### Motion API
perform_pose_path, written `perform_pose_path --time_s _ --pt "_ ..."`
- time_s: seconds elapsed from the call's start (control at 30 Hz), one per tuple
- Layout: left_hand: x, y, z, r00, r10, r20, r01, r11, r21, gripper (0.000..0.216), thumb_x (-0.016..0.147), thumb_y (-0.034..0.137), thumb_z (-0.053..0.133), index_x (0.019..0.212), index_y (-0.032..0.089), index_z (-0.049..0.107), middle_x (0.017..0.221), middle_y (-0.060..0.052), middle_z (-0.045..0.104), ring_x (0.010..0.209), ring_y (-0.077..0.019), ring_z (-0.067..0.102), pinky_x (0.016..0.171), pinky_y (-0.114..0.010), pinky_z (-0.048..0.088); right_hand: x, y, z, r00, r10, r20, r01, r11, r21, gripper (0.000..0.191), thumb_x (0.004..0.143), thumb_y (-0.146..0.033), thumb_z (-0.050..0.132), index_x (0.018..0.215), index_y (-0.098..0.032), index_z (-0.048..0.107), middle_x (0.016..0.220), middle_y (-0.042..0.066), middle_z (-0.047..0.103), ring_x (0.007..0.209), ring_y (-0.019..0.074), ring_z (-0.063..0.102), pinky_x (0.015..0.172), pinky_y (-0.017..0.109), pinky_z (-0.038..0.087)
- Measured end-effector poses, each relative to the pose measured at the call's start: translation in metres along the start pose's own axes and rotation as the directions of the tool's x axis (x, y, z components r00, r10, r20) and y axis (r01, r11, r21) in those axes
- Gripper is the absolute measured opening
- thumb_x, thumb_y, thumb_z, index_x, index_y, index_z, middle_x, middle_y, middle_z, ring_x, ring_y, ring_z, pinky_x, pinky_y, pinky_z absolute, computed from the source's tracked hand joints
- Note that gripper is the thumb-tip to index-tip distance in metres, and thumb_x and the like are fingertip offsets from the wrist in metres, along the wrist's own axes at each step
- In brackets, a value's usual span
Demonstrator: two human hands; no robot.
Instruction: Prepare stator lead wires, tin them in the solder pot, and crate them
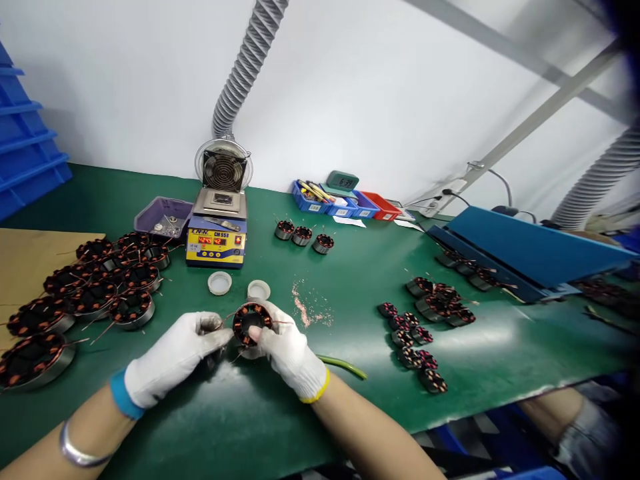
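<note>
Surface: green and glossy (240,417), set against a white wall (375,100).
Wound ring in hand: a copper-wound ring (244,317) with loose wire ends, low in front of the white caps (220,283).
Right grip: white-gloved with a yellow cuff (287,347), grasping the ring, thumb across its face.
Left grip: white-gloved with a blue cuff (177,353), fingers curled, thumb reaching to the ring's left side; whether it pinches a wire end, I cannot tell.
CM 558: yellow-and-blue machine (216,241) behind the caps, red digits lit; a round fan (223,170) and ribbed hose (250,67) stand behind it.
Purple tray: just left of the machine (163,208).
Other rings: a crowd at left (143,315), three farther back (302,235), more groups at right (440,301).
Copper-coloured bits: scattered (303,308) beyond the right grip.
Green tube: lying (345,364) beside the right wrist.
Clock: dark green (343,181), reading 6:39.
</note>
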State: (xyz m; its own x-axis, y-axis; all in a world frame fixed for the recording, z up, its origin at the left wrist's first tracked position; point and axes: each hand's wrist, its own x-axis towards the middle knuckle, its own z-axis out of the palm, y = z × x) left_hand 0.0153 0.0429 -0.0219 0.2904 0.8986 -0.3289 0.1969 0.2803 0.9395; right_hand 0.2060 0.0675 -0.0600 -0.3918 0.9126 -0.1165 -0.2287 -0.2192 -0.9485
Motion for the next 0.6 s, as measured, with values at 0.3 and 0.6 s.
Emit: perform_pose_path --time_s 0.3,0.6 --pt "0.0063 -0.0052 0.0112 0.999 0.023 -0.040 -0.025 0.999 -0.038 0.051 0.064 0.062 0.070 0.063 0.017 0.048 0.052 0.003 0.048 0.048 -0.0092 0.038 0.046 -0.021 0.027 0.0007 0.0003 0.0049 0.999 0.016 -0.033 -0.017 0.999 -0.030 0.054 0.062 -0.038 0.078 0.110 -0.020 0.059 0.096 0.003 0.066 0.089 0.0238 0.063 0.077 0.035 0.056" --pt "-0.0004 0.0007 0.0130 0.996 0.012 -0.093 0.005 0.984 0.178 0.045 0.070 0.060 0.060 0.063 0.016 0.053 0.053 0.003 0.048 0.049 -0.0106 0.039 0.046 -0.023 0.030 0.0016 0.0024 0.0074 0.998 0.034 -0.047 -0.030 0.995 0.091 0.052 0.063 -0.039 0.080 0.106 -0.019 0.059 0.092 0.003 0.064 0.074 0.0175 0.061 0.058 0.025 0.056"
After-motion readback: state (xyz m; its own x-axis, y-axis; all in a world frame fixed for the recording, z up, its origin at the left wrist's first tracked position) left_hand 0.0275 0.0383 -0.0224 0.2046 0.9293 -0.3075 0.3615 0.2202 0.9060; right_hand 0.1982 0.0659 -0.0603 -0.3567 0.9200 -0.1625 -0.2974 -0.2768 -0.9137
